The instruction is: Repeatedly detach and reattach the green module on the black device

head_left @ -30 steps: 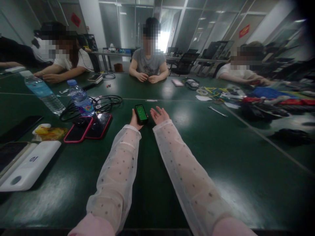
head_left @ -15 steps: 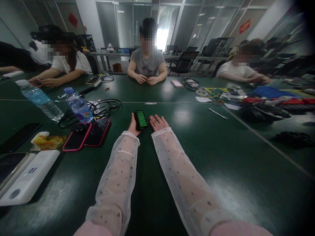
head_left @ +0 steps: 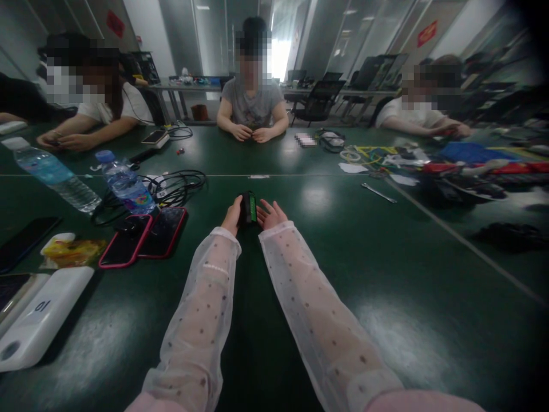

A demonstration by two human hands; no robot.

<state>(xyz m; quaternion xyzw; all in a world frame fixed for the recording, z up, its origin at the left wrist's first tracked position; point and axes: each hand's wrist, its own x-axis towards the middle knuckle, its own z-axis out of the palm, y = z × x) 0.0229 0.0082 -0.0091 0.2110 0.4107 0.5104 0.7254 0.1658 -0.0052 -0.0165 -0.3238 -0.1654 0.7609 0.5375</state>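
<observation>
My left hand is closed round a small black handheld device with a lit green screen, whose exact kind I cannot make out. The device is tilted, its screen turned toward my right hand and seen nearly edge-on. Just to its right, my right hand is open, palm partly up and fingers loosely apart. Its fingertips come close to the device's right edge; whether they touch it I cannot tell. Both forearms are in sheer white dotted sleeves over the dark green table.
On the left lie two phones in red-pink cases, a white power bank, water bottles and coiled black cables. A wrench and a heap of cables and tools are on the right. Several people sit around the table.
My left hand has turned the device so its screen faces right instead of up. My right hand's fingers have curled a little and come nearer to it. The view has shifted slightly.
</observation>
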